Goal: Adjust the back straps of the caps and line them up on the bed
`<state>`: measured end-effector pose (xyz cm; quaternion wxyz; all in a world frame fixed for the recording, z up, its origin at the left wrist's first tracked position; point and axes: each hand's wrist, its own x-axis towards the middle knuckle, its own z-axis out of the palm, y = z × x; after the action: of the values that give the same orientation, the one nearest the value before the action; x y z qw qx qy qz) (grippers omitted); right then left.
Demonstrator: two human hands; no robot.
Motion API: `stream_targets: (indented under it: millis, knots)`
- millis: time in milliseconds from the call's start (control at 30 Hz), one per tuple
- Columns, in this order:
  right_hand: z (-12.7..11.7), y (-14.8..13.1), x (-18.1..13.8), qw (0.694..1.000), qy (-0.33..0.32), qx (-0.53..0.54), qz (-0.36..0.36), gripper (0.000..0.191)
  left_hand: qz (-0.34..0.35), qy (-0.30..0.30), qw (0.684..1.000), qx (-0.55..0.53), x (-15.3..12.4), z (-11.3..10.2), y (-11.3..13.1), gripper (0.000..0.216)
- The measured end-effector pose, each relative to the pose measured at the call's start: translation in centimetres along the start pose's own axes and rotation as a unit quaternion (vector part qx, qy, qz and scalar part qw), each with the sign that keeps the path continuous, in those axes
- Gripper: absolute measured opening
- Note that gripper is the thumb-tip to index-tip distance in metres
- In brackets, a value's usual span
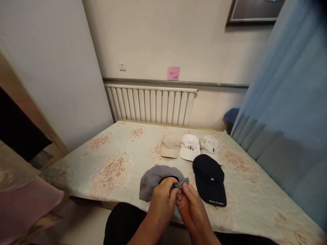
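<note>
A grey baseball cap (pixel 150 182) rests at the near edge of the bed, its back strap turned toward me. My left hand (pixel 165 194) is closed on the cap near the strap, fingers bent at the opening. Close against it, my right hand (pixel 190 200) pinches the loose end of the grey strap between thumb and fingers. The fastening itself is mostly hidden by my fingers. Right of the hands lies a navy cap (pixel 208 177), brim toward me. Behind stand a beige cap (pixel 170 144), a white cap with black letters (pixel 189 144) and a white patterned cap (pixel 209 144).
The caps lie on a bed with a floral cover (pixel 87 170). A white radiator (pixel 153 103) is against the wall beyond it. A blue curtain (pixel 286 119) hangs at the right. A pink note (pixel 173 73) is stuck above the radiator.
</note>
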<state>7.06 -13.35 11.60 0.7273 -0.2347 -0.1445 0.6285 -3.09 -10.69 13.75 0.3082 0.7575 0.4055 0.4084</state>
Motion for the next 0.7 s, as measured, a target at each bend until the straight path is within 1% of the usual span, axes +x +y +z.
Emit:
stream_targets:
  millis: [100,167,300,400,500,567,700]
  knots:
    - [-0.34,-0.21,0.06,0.998,0.004,0.045,0.033,0.018,0.014,-0.001,0.999,-0.031,0.4,-0.32,-0.13,0.022]
    - [-0.53,-0.28,0.05,0.997,0.001,0.056,0.046,0.016,0.028,0.0,0.999,-0.044,0.61,-0.51,-0.28,0.025]
    - [-0.53,-0.35,-0.08,0.999,-0.025,0.029,0.024,0.005,0.071,-0.008,0.995,-0.063,0.84,-0.61,-0.57,0.029]
    - [-0.33,-0.42,-0.17,0.999,-0.022,0.018,0.021,0.008,0.094,-0.031,0.992,-0.08,0.8,-0.58,-0.69,0.024]
    - [-0.24,-0.56,-0.23,1.0,-0.008,0.008,0.027,0.013,0.084,-0.057,0.985,-0.136,0.75,-0.62,-0.72,0.017]
    - [-0.26,-0.68,-0.25,1.0,-0.007,-0.004,0.022,0.017,0.08,-0.064,0.98,-0.171,0.8,-0.74,-0.7,0.016]
    - [-0.35,-0.83,-0.31,1.0,-0.015,-0.013,0.019,0.021,0.09,-0.065,0.978,-0.179,0.93,-0.99,-0.77,0.015]
